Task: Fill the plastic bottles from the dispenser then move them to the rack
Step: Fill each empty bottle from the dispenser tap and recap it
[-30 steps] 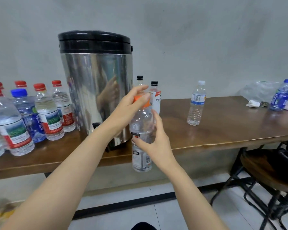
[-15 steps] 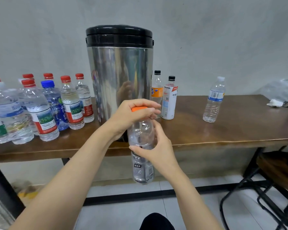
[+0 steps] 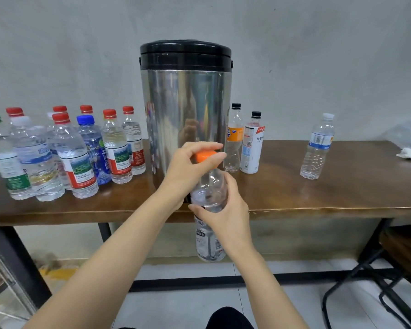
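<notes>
The right hand (image 3: 226,217) is gripping the bottle (image 3: 210,243) round its upper body, fingers (image 3: 199,207) curled about the clear plastic, probably steadying it against a twist. The left hand (image 3: 188,169) is pinching the orange cap (image 3: 204,155) from above, fingers (image 3: 207,146) wrapped over it. The bottle is hanging in the air just in front of the dispenser (image 3: 185,110), its base below the worktop (image 3: 318,195) edge. Its long axis is running vertically with the cap pointing up, likely so that nothing spills.

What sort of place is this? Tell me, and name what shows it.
Probably a plain workroom or break area rather than a home kitchen: a large steel dispenser stands on a long wooden table against a bare grey wall, with many plastic bottles grouped beside it.
</notes>
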The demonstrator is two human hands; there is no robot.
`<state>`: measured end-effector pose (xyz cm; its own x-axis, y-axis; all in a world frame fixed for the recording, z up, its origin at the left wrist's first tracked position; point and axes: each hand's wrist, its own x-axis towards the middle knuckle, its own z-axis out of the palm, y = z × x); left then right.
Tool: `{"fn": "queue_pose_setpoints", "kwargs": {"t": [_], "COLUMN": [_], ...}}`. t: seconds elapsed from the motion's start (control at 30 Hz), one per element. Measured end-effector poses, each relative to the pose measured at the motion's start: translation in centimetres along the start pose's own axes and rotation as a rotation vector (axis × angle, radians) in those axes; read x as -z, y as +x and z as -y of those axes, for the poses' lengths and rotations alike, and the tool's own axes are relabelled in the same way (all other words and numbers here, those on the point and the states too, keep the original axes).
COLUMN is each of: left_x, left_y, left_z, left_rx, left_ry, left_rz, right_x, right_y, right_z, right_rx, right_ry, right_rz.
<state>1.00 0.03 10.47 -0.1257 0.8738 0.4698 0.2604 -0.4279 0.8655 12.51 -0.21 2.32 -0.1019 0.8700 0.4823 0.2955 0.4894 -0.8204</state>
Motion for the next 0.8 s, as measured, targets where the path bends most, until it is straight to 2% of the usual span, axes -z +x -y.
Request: {"fn": "queue_pose_setpoints", "kwargs": {"t": [0.1, 0.2, 0.33, 0.4, 0.5, 0.6, 0.67, 0.8], "left_x": [0.1, 0.9, 1.2, 1.0, 1.2, 2.0, 2.2, 2.3], "left_y": [0.2, 0.2, 0.3, 0.3, 0.2, 0.3, 0.4, 0.2], "left_z": [0.4, 0.8, 1.2, 1.2, 1.0, 0.9, 1.0, 0.6], "left_rx": [-0.044, 0.037, 0.029, -0.008, -0.082, -0.070, -0.083, -0.152], "left_ry": [0.102, 0.000, -0.036, 0.077, 0.286, 0.297, 0.276, 0.027], "left_rz": [0.082, 0.246, 0.098, 0.058, 0.198, 0.299, 0.217, -0.128], "right_x": [-0.3, 0.0, -0.1, -0.4, -0.6, -0.5, -0.6, -1.0], "right_y": [0.2, 0.4, 0.3, 0.3, 0.5, 0.5, 0.5, 0.7], "right_z": [-0.1, -0.5, -0.2, 0.0, -0.1, -0.2, -0.1, 0.1], "right_rx": [-0.016, -0.064, -0.060, -0.054, -0.078, -0.088, -0.072, -0.062], "right_ry": [-0.002, 0.007, -0.034, -0.049, -0.040, -0.038, -0.048, -0.046], "right_rz": [0.013, -0.006, 0.009, 0.021, 0.028, 0.010, 0.003, -0.031]}}
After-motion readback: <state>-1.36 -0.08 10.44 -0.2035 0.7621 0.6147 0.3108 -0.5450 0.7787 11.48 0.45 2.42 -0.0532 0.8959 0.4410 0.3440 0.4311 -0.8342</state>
